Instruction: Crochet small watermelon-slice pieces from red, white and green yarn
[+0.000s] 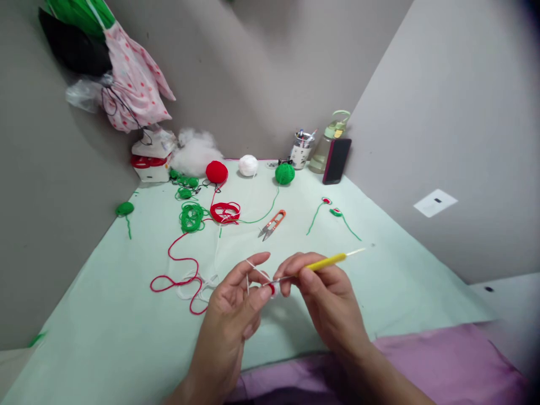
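Observation:
Between thumb and fingers, my left hand (238, 306) pinches a small red and white crochet piece (271, 289). White yarn (258, 269) runs over the raised fingers of that hand. My right hand (324, 287) grips a crochet hook (327, 262) by its yellow handle, and the hook's metal tip meets the crochet piece. Red yarn (182, 259) lies in loose loops left of my hands, beside a tangle of white yarn (198, 288). Orange thread snips (272, 225) rest on the table beyond my hands.
Red (216, 172), white (248, 165) and green yarn balls (284, 174) stand at the back. Two small crocheted pieces (336, 212) with green tails lie at right. A phone (337, 161) leans by a bottle (321, 153) and pen cup (300, 153). White stuffing (196, 153) sits at back left.

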`<control>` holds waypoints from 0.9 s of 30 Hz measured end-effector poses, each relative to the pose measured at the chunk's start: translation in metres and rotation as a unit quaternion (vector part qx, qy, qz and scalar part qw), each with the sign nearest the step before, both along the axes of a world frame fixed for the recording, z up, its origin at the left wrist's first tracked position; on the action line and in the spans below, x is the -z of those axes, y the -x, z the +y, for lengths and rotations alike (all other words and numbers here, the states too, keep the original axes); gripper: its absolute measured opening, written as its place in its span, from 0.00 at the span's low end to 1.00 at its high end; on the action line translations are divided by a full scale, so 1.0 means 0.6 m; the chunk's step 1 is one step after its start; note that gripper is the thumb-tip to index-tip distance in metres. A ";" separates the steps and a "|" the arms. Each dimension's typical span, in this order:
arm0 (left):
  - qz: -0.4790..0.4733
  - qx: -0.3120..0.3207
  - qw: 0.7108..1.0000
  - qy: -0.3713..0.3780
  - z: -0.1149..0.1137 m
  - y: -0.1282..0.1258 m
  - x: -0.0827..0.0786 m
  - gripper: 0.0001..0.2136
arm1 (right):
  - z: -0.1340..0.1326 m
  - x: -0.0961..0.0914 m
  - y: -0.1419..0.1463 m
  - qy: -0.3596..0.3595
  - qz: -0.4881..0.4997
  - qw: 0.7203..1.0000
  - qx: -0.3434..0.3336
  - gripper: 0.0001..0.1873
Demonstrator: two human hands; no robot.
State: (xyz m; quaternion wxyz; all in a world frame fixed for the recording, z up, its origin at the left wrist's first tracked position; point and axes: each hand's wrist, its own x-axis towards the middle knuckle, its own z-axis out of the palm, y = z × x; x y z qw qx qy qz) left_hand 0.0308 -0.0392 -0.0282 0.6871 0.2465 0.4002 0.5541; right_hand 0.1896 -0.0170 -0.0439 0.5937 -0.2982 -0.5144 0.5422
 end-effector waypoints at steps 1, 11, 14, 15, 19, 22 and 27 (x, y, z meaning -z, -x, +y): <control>0.002 0.006 1.000 -0.001 0.001 0.002 0.000 0.16 | 0.000 -0.001 -0.002 0.014 0.006 1.000 -0.009 0.10; 0.073 -0.029 0.995 -0.054 -0.002 0.008 0.032 0.21 | -0.021 -0.009 -0.011 -0.334 -0.324 0.880 0.097 0.12; 0.013 -0.013 0.999 -0.030 -0.001 0.008 0.027 0.24 | -0.024 -0.001 -0.009 -0.373 -0.383 0.836 0.127 0.15; -0.021 0.010 1.000 -0.015 0.000 0.010 0.023 0.24 | -0.024 0.001 -0.007 -0.367 -0.386 0.835 0.138 0.16; -0.118 0.076 0.990 0.031 0.009 0.018 0.006 0.19 | -0.019 -0.003 -0.002 -0.263 -0.271 0.914 0.147 0.12; -0.087 0.049 0.995 0.017 0.008 0.014 -0.003 0.16 | -0.012 -0.007 0.004 -0.132 -0.103 0.982 0.088 0.12; 0.008 -0.023 1.000 -0.013 0.001 -0.004 0.001 0.17 | -0.016 -0.003 0.003 -0.186 -0.215 0.954 0.091 0.13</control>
